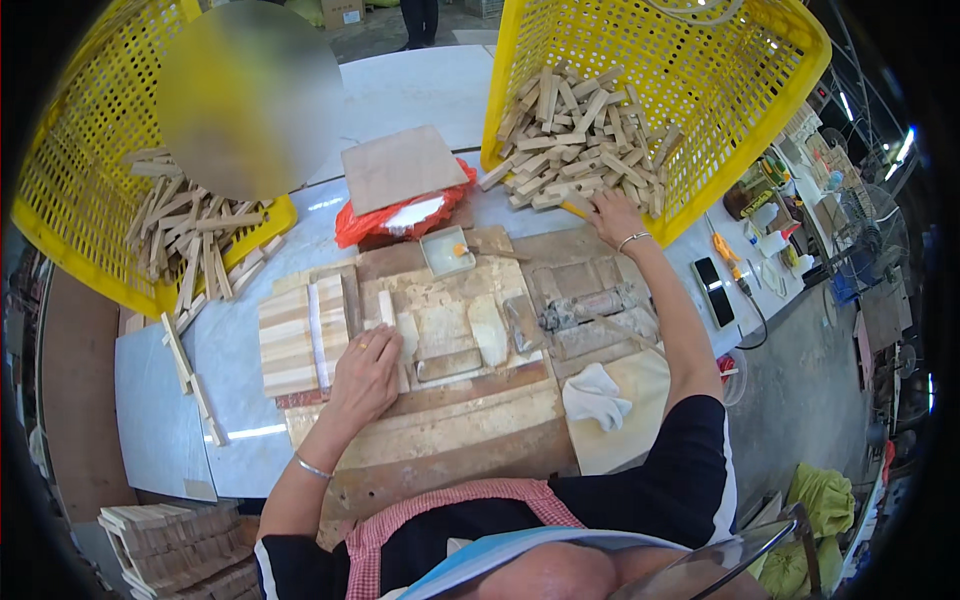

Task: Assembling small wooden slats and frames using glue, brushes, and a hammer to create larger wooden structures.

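Note:
My left hand (368, 375) is closed over a short wooden strip (387, 308) on the worn work board (460, 425), fingers bent and pressed together. Just left of it lies a panel of wooden strips (290, 338), side by side, with a white band across it. My right hand (615, 218) reaches to the front rim of the right yellow basket (745, 120), fingers bent down at a heap of wooden strips (585, 135). What its fingertips hold is hidden. Ahead of the left hand stands a small square tray (447, 262) with an orange bit in it.
A left yellow basket (80, 140) holds more strips, some spilled onto the table (160, 400). A flat board (404, 170) rests on a red bag (362, 228). White cloth (596, 395), a phone (714, 292) and an orange-handled tool (725, 252) lie to the right. Stacked wood (180, 555) stands lower left.

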Demonstrator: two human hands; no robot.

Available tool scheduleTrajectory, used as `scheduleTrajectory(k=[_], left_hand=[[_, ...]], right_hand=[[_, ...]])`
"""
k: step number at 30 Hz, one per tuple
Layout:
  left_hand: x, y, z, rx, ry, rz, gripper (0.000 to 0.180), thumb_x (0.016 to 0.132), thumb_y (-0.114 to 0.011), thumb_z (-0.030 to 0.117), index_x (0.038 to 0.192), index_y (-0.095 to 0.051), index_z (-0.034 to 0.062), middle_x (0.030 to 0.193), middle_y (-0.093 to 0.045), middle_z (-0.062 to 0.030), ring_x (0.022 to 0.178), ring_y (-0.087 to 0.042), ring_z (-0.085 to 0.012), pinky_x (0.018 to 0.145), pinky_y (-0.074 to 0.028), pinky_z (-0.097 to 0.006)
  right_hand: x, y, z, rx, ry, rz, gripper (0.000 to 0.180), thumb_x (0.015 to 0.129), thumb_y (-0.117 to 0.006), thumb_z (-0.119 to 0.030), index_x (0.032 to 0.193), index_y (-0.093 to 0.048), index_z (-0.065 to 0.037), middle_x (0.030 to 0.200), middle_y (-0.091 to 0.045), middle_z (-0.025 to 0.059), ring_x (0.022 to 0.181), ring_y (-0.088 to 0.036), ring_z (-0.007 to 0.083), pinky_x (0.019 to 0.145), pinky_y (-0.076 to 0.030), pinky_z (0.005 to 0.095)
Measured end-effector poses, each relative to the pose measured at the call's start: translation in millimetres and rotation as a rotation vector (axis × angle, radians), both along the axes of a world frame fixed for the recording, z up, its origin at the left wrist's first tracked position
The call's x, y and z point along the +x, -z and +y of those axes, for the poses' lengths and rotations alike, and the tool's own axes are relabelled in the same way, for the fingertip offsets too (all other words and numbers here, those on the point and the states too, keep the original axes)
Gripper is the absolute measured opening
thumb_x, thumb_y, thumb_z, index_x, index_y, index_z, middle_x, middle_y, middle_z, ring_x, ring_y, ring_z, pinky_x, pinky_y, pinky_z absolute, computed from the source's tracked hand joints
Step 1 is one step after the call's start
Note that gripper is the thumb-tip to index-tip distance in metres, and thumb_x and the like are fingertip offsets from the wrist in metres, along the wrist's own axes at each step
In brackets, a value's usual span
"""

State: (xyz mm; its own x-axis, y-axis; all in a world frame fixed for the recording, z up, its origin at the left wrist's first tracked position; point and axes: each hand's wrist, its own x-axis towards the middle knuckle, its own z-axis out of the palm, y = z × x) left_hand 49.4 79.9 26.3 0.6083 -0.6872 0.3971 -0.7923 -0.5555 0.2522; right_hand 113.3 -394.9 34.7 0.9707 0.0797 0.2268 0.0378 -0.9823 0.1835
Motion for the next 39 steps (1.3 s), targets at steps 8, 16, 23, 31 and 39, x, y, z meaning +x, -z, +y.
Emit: scheduleTrajectory(k=[8,16,23,31,39], left_hand=[[16,4,5,-0.028,-0.001,0.028,0.034,0.072,-0.049,-0.003,0.106,-0.051,-0.0002,0.1,-0.059,-0.0177,0.092,-0.055,-0.0352,0.084,-0.045,-0.042],[18,5,6,0.025,0.004,0.105,0.04,0.075,-0.045,-0.009,0.114,-0.05,0.0005,0.111,-0.058,-0.0191,0.106,-0.054,-0.0363,0.099,-0.042,-0.042],[12,9,6,-0.042,-0.009,-0.042,0.036,0.071,-0.049,-0.007,0.106,-0.052,0.0011,0.106,-0.061,-0.0189,0.1,-0.058,-0.0339,0.093,-0.045,-0.042],[11,8,1,-0.055,-0.02,-0.051,0.033,0.072,-0.049,-0.007,0.104,-0.051,-0.0004,0.106,-0.06,-0.0184,0.1,-0.058,-0.0324,0.092,-0.045,-0.04],[16,6,0,-0.03,0.002,-0.042,0.028,0.076,-0.053,-0.001,0.103,-0.053,-0.0016,0.108,-0.059,-0.0193,0.102,-0.057,-0.0336,0.091,-0.046,-0.039]], right_hand=[[-55,-52,187,0.467,-0.479,0.063,0.031,0.084,-0.062,-0.02,0.111,-0.059,-0.006,0.089,-0.058,0.0123,0.089,-0.054,0.0302,0.08,-0.045,0.0377],[-60,10,228,0.571,-0.582,0.3,0.022,0.08,-0.067,-0.021,0.097,-0.067,-0.006,0.088,-0.062,0.0084,0.089,-0.057,0.027,0.081,-0.047,0.0361],[-66,15,226,0.613,-0.562,0.347,0.022,0.079,-0.068,-0.021,0.097,-0.069,-0.008,0.088,-0.062,0.0089,0.089,-0.056,0.0266,0.08,-0.046,0.0363],[-59,25,235,0.693,-0.518,0.346,0.018,0.077,-0.068,-0.018,0.092,-0.07,-0.008,0.082,-0.062,0.0048,0.084,-0.055,0.0242,0.077,-0.047,0.0343],[-45,17,234,0.607,-0.61,0.376,0.017,0.076,-0.066,-0.014,0.091,-0.07,-0.007,0.084,-0.063,0.006,0.085,-0.057,0.0257,0.076,-0.047,0.0354]])
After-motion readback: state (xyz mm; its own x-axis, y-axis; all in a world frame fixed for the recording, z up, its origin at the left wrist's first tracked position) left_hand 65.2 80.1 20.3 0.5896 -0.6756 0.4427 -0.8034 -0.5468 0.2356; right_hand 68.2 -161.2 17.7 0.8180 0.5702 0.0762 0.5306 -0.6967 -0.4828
